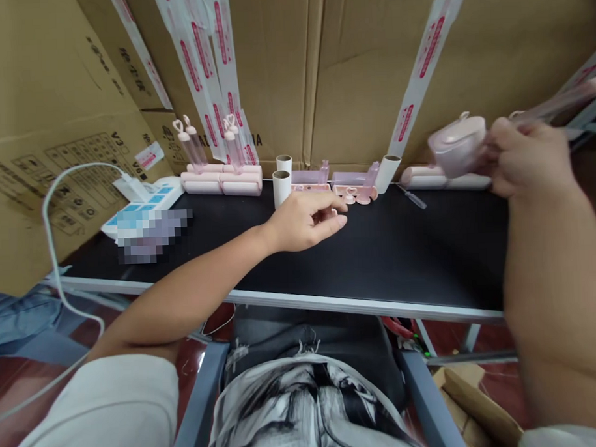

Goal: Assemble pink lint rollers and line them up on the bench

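My right hand (530, 153) is raised at the right, its fingers closed on a pale pink plastic container (456, 146) with a rounded lid; motion blurs it. A long clear tube with a pink end (558, 103) extends rightward behind the same hand; I cannot tell whether it is held too. Over the middle of the table hovers my left hand (302, 222), thumb and forefinger apart, the other fingers curled. Just beyond it lie pink pieces with a heart-shaped loop (352, 194) and lilac translucent parts (350, 178).
White cardboard tubes (282, 188) stand near the back, another tube (388, 175) leaning right. Pink cylinders (221, 182) with clear heart-topped tubes (194, 149) are at the back left. A power strip (155, 202) and a screwdriver (417, 198) lie on the black table (378, 266). Cardboard (370, 64) walls the back.
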`<action>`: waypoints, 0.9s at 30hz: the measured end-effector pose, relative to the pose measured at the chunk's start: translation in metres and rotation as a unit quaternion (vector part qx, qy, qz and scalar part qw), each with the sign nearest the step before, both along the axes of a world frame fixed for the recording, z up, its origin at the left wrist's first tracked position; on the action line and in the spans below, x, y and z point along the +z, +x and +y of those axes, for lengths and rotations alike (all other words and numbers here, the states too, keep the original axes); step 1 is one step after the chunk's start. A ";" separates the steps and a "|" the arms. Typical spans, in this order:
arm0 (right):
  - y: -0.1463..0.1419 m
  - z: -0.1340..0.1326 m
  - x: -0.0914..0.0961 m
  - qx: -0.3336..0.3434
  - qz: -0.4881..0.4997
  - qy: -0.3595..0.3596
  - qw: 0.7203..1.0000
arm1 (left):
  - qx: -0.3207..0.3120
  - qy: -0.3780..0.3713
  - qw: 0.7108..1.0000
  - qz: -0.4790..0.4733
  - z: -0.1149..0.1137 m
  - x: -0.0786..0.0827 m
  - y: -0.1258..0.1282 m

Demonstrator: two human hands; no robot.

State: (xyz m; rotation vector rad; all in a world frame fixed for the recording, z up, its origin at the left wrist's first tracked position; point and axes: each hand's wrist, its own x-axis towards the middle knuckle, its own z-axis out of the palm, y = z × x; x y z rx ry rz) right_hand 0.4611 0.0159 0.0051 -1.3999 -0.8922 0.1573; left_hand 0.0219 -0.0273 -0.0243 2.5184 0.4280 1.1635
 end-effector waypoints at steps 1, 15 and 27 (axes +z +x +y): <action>-0.026 -0.006 0.004 0.111 0.053 -0.001 0.992 | 0.011 -0.034 0.999 -0.004 -0.001 -0.001 0.004; -0.119 -0.031 0.008 0.221 0.099 0.004 0.970 | 0.183 -0.070 0.968 0.158 0.014 0.055 0.091; -0.077 -0.014 0.017 0.101 0.102 0.034 0.989 | 0.104 -0.062 0.985 0.121 0.076 0.021 0.121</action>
